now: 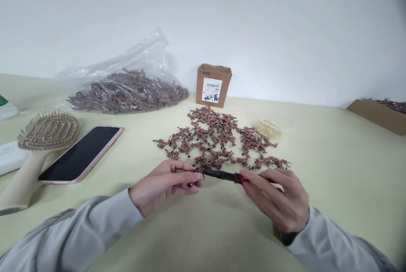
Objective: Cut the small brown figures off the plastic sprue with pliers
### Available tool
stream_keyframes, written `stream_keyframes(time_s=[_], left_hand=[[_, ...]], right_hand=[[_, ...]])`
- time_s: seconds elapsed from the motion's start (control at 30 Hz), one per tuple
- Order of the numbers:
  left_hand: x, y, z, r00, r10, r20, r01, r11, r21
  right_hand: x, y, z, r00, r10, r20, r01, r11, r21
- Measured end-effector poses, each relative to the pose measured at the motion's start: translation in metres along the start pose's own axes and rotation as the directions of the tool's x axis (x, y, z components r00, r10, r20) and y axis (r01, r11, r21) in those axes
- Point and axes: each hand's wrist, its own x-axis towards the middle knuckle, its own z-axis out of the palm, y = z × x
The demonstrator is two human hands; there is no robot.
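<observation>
My right hand (274, 198) grips a pair of red-handled pliers (222, 175), with their black jaws pointing left. My left hand (165, 187) pinches a small dark item between thumb and fingers, right by the plier jaws. The item is mostly hidden by my fingers. Just beyond both hands, several miniature reddish-brown deer figures (211, 138) lie spread on the pale green table (317, 157), and the nearest ones almost reach my fingers.
A clear plastic bag (127, 92) full of similar figures lies at the back, beside a small cardboard box (213, 85) with a barcode label. A small bag of golden beads (267, 129) lies nearby. On the left are a hairbrush (47, 130), a phone (80, 154) and a white power bank (11, 157).
</observation>
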Motion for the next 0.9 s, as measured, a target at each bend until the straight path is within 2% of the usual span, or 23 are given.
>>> stream_keyframes(time_s=[0.13, 0.33, 0.5, 0.7, 0.9], left_hand=[[0.0007, -0.0009, -0.0001, 1.000, 0.001, -0.017, -0.001, 1.000, 0.002], [0.0006, 0.0000, -0.0003, 1.000, -0.020, -0.003, 0.020, 1.000, -0.010], [-0.0005, 0.0003, 0.0002, 1.000, 0.019, -0.007, -0.019, 0.999, 0.034], [-0.0005, -0.0001, -0.0002, 0.999, 0.046, 0.019, -0.048, 0.996, 0.080], [-0.0004, 0.0011, -0.0005, 0.996, 0.079, 0.032, -0.082, 0.988, 0.134]], right_hand=[[0.0005, -0.0009, -0.0014, 1.000, 0.008, 0.026, -0.008, 1.000, -0.010], [-0.0025, 0.0012, -0.0011, 0.996, -0.058, 0.068, 0.065, 0.992, -0.106], [-0.0038, 0.0016, -0.0004, 0.989, -0.054, 0.138, 0.072, 0.989, -0.130], [-0.0016, -0.0001, 0.0007, 0.997, -0.014, 0.082, 0.018, 0.999, -0.050], [0.0037, -0.0021, 0.0026, 0.994, 0.093, 0.060, -0.095, 0.995, 0.028]])
